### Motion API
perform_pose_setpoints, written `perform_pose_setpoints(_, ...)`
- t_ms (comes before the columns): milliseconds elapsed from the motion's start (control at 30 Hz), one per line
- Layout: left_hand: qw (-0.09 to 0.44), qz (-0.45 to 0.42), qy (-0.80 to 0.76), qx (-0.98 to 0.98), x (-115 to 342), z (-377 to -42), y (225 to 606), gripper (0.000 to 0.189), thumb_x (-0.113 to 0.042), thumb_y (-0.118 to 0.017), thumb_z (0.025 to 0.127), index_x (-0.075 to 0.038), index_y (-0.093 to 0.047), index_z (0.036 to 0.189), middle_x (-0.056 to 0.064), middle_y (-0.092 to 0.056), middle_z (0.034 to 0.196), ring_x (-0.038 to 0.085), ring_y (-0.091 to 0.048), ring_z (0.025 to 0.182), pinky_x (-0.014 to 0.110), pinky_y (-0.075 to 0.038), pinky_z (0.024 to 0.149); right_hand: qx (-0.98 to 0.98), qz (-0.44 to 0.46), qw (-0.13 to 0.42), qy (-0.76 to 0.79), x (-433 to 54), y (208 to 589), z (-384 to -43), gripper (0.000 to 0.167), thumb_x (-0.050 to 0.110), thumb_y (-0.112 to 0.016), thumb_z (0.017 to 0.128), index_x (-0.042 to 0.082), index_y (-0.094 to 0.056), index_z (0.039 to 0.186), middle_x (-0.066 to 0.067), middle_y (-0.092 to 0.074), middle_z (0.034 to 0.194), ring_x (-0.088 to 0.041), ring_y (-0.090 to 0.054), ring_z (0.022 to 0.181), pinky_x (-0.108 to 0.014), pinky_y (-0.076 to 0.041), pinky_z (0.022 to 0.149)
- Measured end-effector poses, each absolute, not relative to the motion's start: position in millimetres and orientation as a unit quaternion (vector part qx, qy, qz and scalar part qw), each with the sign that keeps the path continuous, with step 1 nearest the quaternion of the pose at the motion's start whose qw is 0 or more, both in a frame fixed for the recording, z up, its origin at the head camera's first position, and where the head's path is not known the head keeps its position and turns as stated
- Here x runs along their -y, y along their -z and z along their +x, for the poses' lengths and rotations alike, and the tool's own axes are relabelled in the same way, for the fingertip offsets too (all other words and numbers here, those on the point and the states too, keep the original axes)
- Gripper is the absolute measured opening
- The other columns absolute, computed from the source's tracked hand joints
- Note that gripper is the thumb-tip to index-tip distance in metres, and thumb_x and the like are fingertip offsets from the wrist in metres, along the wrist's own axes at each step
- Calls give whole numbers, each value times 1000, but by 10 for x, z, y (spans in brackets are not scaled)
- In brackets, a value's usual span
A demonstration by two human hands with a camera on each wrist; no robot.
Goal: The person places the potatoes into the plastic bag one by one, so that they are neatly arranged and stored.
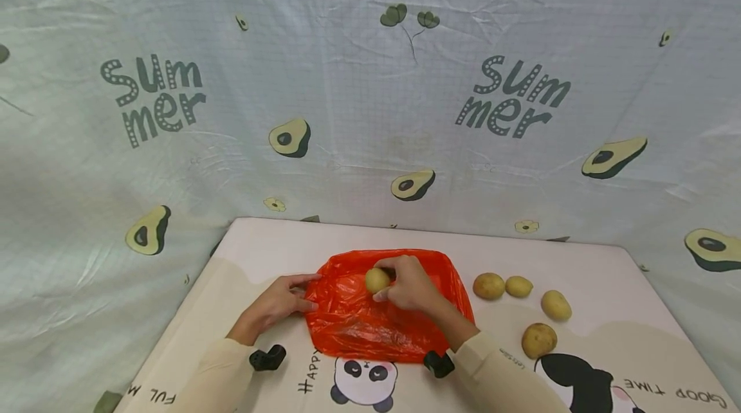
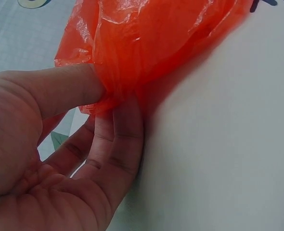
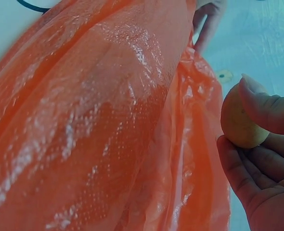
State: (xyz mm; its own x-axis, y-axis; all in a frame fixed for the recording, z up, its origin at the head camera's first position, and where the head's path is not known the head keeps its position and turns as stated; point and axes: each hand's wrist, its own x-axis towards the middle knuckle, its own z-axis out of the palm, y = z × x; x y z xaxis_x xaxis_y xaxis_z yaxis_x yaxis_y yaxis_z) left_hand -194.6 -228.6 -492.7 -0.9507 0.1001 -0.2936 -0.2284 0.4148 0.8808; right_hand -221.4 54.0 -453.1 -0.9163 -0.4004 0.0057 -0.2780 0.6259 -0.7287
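A red plastic bag (image 1: 370, 329) lies spread on the table in the head view. At its left edge my left hand (image 1: 279, 302) pinches the plastic between thumb and fingers, which the left wrist view shows up close on the crumpled bag (image 2: 142, 43). My right hand (image 1: 408, 284) is over the bag and holds a potato (image 1: 377, 280) between thumb and fingertips. In the right wrist view the same potato (image 3: 243, 118) sits beside the bag's raised plastic. Whether anything lies inside the bag is hidden.
Right of the bag lie several potatoes: one nearest the bag (image 1: 489, 286), a small one (image 1: 519, 286) touching or close to it, another (image 1: 556, 305) farther right, and one (image 1: 539, 340) nearer the front. A white table (image 1: 278, 239) with printed pandas stands before a patterned cloth backdrop (image 1: 347, 78).
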Motion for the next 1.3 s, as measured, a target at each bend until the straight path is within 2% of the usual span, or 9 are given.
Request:
perform_pose_setpoints(633,145,-54,-523,-838,2293,-1950,4900,62,2,-76,86,-10,-61,145,17,-64,137,22,-65,95,35,-64,85,-889,-189,98,405,-440,4538,-2315,50,8,-88,81,7,-72,129,-6,-72,114,-23,-62,99,-43,-62,94)
perform_pose_setpoints(1300,155,-55,-532,-831,2260,-1942,4899,62,1,-76,86,-7,-60,146,19,-64,134,23,-65,95,34,-64,85,-871,-189,112,440,-431,4600,-2419,46,7,-88,81,7,-73,125,-5,-72,110,-23,-62,97,-43,-60,94)
